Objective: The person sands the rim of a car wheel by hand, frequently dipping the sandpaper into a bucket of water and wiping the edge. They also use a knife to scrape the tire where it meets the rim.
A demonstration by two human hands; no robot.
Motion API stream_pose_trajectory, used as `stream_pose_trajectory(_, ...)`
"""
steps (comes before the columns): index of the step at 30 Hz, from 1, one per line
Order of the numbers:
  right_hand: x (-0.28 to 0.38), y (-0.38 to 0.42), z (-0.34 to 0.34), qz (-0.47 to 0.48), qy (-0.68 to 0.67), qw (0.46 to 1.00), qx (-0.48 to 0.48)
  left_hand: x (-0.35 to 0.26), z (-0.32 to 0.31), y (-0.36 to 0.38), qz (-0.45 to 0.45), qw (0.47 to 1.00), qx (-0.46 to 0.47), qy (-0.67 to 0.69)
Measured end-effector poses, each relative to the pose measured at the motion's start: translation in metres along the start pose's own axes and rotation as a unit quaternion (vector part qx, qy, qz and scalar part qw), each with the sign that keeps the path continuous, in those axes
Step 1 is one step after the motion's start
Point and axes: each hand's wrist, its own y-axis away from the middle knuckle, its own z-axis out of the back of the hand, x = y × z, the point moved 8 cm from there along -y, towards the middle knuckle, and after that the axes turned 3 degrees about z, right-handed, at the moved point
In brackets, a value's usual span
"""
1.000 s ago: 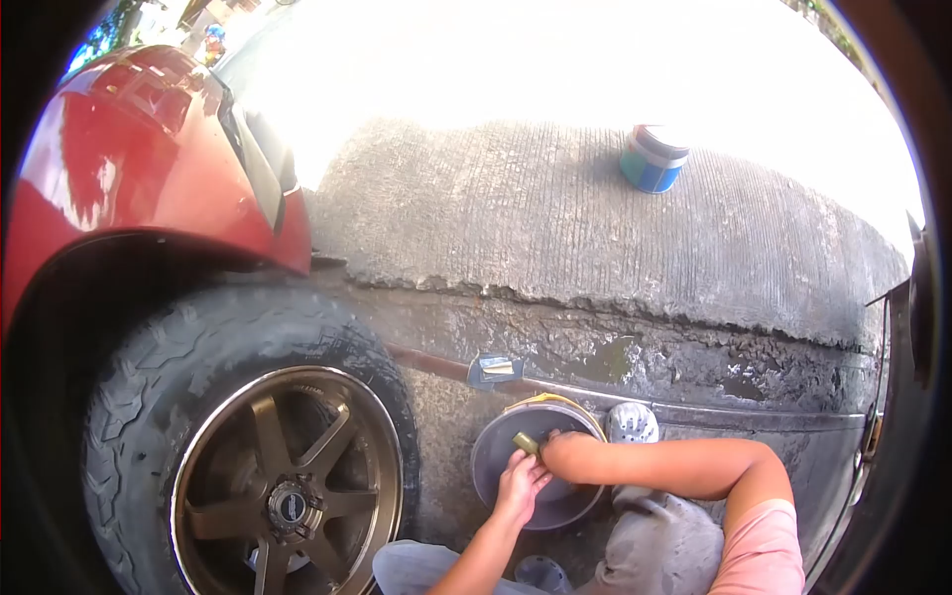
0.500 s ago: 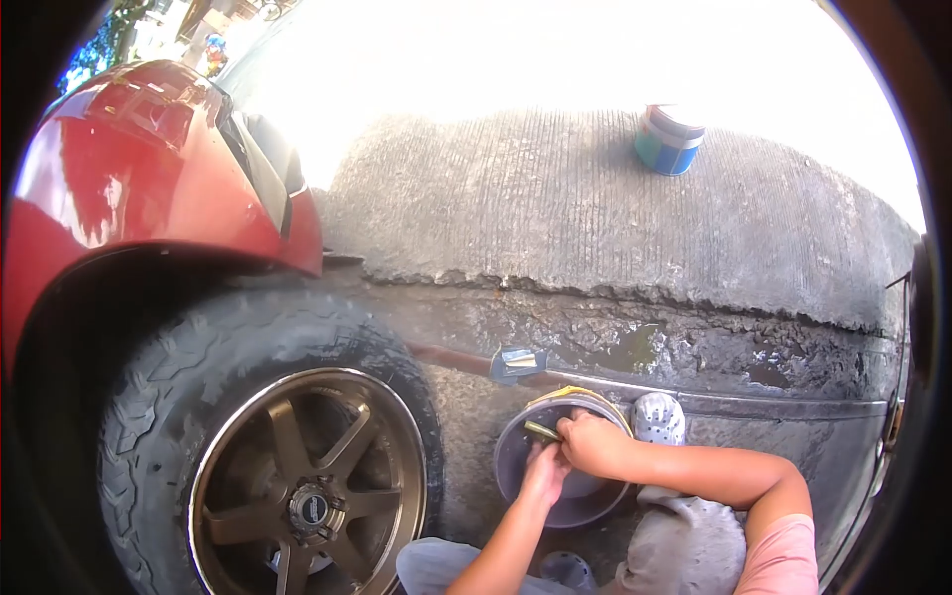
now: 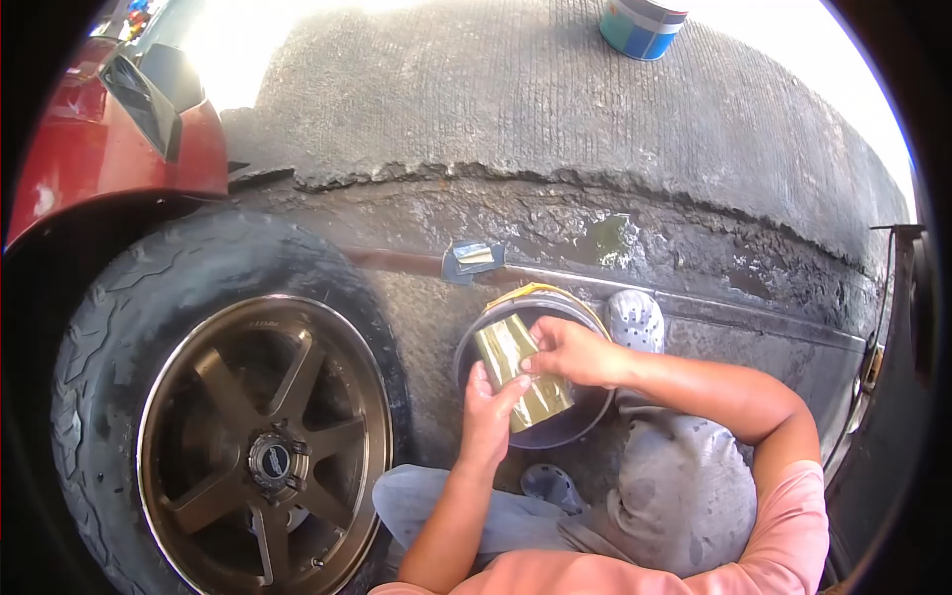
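A shiny, wet-looking olive-gold sheet (image 3: pixel 506 349) is spread between my hands over the mouth of a grey bucket (image 3: pixel 587 416). My left hand (image 3: pixel 486 415) grips its lower left edge, thumb lying across the front. From the right, my right hand (image 3: pixel 573 353) pinches the sheet near its middle right side. The sheet tilts down toward my right and hides much of the bucket's inside. Along the bucket's far rim runs a yellow edge (image 3: pixel 531 291).
On my left are a bronze-rimmed wheel (image 3: pixel 273 461) and a red car body (image 3: pixel 129 139). A dark piece with a pale strip (image 3: pixel 474 258) lies beyond the bucket. Farther off stands a blue-green can (image 3: pixel 640 30). My grey clog (image 3: pixel 636 322) is beside the bucket.
The olive-gold sheet, earlier a small folded piece low in the bucket, is now opened flat and raised. The view has tipped downward, so the can sits higher in the picture.
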Motion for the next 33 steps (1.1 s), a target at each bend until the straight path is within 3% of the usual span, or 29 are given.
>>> stream_pose_trajectory(4,0.009,-0.002,0.008,0.043,-0.043,0.998,0.013,-0.027,0.009,0.001,-0.008,0.994,-0.013,0.11)
stream_pose_trajectory(7,0.024,0.006,0.005,0.027,-0.12,0.991,0.053,-0.046,0.008,0.0,0.028,0.991,0.054,0.121)
stream_pose_trajectory(11,0.03,0.009,0.005,0.046,-0.116,0.99,0.071,-0.036,0.036,-0.003,0.063,0.995,0.048,-0.055)
stream_pose_trajectory(14,0.032,0.011,0.009,0.026,-0.167,0.983,0.067,-0.042,0.041,-0.003,0.039,0.995,0.037,-0.089)
stream_pose_trajectory(17,0.031,0.012,0.012,0.011,-0.201,0.978,0.063,-0.047,0.037,0.0,0.037,0.997,0.029,-0.065)
stream_pose_trajectory(20,0.028,0.013,0.016,0.026,-0.193,0.978,0.07,-0.056,0.032,0.002,-0.031,0.999,0.003,0.012)
stream_pose_trajectory(23,0.038,0.015,0.018,0.04,-0.202,0.976,0.071,-0.063,0.029,0.003,-0.018,0.994,0.085,0.059)
stream_pose_trajectory(24,0.042,0.016,0.018,0.041,-0.212,0.974,0.069,-0.065,0.03,0.003,-0.004,0.997,0.048,0.057)
stream_pose_trajectory(27,0.042,0.015,0.014,0.055,-0.113,0.989,0.076,-0.074,0.027,0.007,-0.118,0.979,-0.005,-0.166)
stream_pose_trajectory(31,0.036,0.012,0.02,0.071,-0.029,0.997,0.019,-0.086,0.017,0.011,-0.146,0.978,-0.044,-0.14)
stream_pose_trajectory(33,0.067,0.022,0.02,0.234,0.197,0.952,-0.02,-0.078,0.02,0.007,-0.123,0.981,-0.051,-0.144)
